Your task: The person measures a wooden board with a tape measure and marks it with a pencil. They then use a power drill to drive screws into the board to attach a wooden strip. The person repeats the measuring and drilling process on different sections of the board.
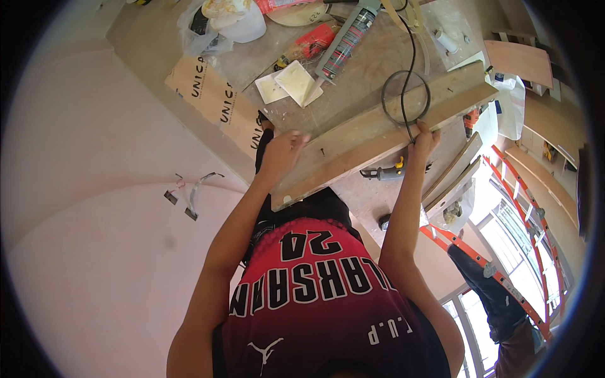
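A long wooden board (372,140) with a raised edge lies at a slant before me, one end close to my waist. My left hand (285,153) is at its left edge, fingers stretched toward the wood and slightly blurred; I cannot tell whether they touch. On the near edge, toward the right end, my right hand (426,140) is closed around the board's edge. A black cable (413,63) hangs over the board in a loop and runs down beside the right fingers. A dark screw (322,151) sticks up from the board near my left hand.
Beyond the board are a sealant tube (350,41), a red and black power tool (312,43), pale square pads (294,82) and a white tub (242,24). Another tool (384,172) lies near my right forearm. An orange ladder (498,277) stands right, with a person's leg (482,293) beside it.
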Demonstrator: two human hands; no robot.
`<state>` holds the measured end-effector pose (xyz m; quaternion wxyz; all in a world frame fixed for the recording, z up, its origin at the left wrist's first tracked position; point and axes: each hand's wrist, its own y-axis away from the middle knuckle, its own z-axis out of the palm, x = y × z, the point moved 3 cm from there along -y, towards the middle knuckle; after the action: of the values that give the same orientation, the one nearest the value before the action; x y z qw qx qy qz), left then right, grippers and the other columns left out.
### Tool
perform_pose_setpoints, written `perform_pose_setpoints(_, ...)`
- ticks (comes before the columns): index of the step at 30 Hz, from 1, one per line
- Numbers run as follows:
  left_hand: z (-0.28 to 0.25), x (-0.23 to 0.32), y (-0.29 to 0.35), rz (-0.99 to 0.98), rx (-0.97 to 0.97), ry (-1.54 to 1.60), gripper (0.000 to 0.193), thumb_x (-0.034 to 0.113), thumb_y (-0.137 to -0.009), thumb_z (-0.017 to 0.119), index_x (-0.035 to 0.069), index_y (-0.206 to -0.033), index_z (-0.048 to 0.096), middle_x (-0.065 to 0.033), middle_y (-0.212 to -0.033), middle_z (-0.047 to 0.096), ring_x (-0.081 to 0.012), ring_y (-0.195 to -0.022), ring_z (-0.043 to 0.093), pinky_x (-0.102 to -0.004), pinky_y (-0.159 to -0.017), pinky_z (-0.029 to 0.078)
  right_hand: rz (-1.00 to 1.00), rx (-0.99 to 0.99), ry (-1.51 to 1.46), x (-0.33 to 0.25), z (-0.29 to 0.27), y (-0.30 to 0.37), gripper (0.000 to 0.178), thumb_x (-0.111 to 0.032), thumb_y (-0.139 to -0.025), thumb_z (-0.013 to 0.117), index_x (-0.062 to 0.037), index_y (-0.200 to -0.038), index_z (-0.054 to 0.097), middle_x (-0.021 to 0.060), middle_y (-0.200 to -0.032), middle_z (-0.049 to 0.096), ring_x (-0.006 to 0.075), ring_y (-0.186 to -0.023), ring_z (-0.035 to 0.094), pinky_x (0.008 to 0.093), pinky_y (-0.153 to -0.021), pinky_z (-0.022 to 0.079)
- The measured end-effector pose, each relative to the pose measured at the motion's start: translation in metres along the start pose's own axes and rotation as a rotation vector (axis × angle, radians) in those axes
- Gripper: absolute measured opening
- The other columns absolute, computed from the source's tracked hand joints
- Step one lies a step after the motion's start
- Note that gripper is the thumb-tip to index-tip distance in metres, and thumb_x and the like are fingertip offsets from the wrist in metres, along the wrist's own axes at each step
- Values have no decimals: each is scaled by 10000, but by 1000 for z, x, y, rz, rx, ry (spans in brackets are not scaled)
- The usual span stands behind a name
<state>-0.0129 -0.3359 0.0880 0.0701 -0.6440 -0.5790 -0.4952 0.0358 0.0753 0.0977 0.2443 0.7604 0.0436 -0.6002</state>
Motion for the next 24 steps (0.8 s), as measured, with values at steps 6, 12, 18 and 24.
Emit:
perform_pose_setpoints(6, 37, 22, -52, -12, -529, 148, 596, 525, -954, 682, -35, -1154, 710, -233, -1011, 721, -345, -988, 687, -426, -853, 508, 32, -70, -71, -7, -3, 4, 476, 115, -799, 690, 37, -1260, 602, 176, -1175, 688, 309, -1041, 702, 403, -892, 597)
perform_pose_setpoints(12, 47, 13, -50, -132, -662, 544, 515, 407, -962, 727, 12, -1293, 707, -150, -1135, 761, -190, -1048, 672, -328, -915, 495, 47, -99, -79, 2, -12, 0, 480, 108, -810, 704, 31, -1271, 595, 177, -1178, 681, 311, -1023, 705, 414, -877, 606)
perform_pose_setpoints(18, 41, 2, -45, -175, -515, 633, 389, 321, -931, 777, 35, -1195, 776, -106, -1038, 788, -139, -925, 674, -300, -856, 513, 39, -121, -169, 6, -19, -4, 466, 116, -818, 697, 29, -1264, 592, 174, -1167, 680, 316, -1006, 710, 436, -857, 615)
perform_pose_setpoints(24, 34, 5, -45, -178, -424, 548, 343, 321, -922, 792, 39, -1117, 807, -87, -961, 794, -128, -824, 674, -300, -787, 520, 36, -126, -204, 2, -17, 1, 411, 123, -836, 676, 39, -1232, 600, 173, -1160, 683, 313, -1012, 712, 446, -866, 624)
